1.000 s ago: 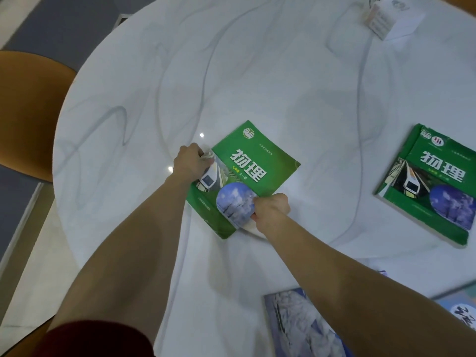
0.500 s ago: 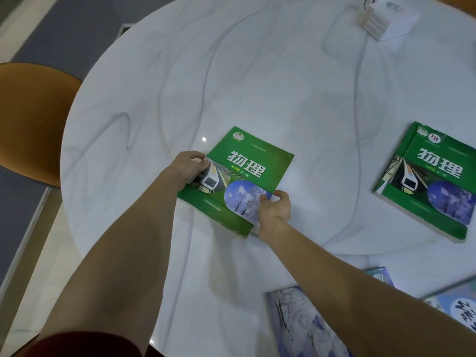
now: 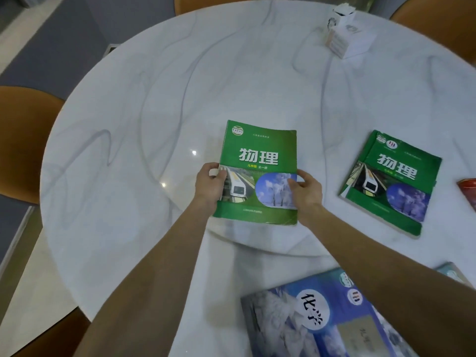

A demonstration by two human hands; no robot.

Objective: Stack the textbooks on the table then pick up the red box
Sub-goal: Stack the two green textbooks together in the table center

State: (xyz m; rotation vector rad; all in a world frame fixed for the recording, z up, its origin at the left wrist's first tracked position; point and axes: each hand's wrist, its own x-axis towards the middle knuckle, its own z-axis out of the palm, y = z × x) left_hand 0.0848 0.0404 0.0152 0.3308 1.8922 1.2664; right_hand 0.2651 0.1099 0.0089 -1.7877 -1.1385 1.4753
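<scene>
A green textbook [image 3: 260, 161] lies in the middle of the round white marble table [image 3: 154, 124], cover up and squared to me. My left hand [image 3: 208, 188] grips its left edge, thumb on the cover. My right hand [image 3: 306, 191] holds its right edge, fingers over the cover. A second green textbook [image 3: 394, 181] lies to the right, on top of another green one. A blue textbook [image 3: 332, 318] lies at the near edge, partly under my right forearm. Just a sliver of the red box [image 3: 469, 193] shows at the right border.
A white carton [image 3: 346, 34] stands at the table's far side. Orange chairs sit at the left [image 3: 23, 140], far right [image 3: 438, 19] and back. Another pale book corner [image 3: 453, 274] peeks out near the right edge.
The green textbook has turned clockwise from a slant to square in front of me and shifted right. Both hands moved with it, now on its left and right edges.
</scene>
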